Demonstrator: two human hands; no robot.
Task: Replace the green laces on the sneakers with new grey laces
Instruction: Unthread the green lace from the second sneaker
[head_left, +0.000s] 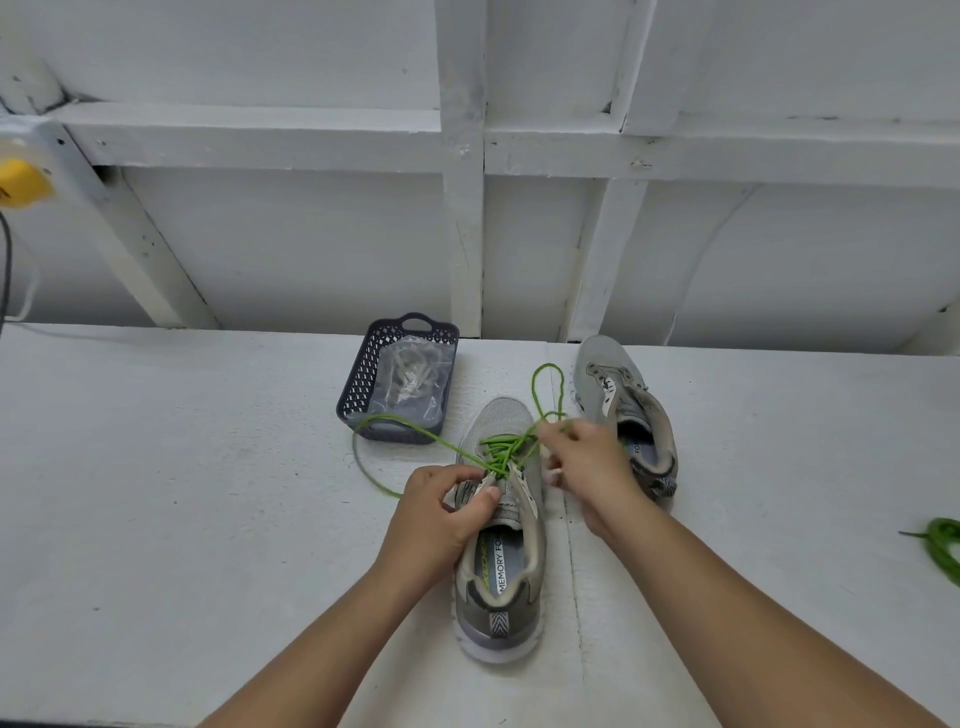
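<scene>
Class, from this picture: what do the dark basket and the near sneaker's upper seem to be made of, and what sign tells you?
Basket: probably moulded plastic, matt dark grey-blue; its walls are a regular lattice of holes with a cut-out handle.
Near sneaker: upper looks like grey knit or mesh fabric, matt, finely textured at the toe; the sole looks like pale foam or rubber.

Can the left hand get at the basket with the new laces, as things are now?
Probably yes. The basket stands beyond the left hand with bare table between, but the hand must first release the near sneaker.
</scene>
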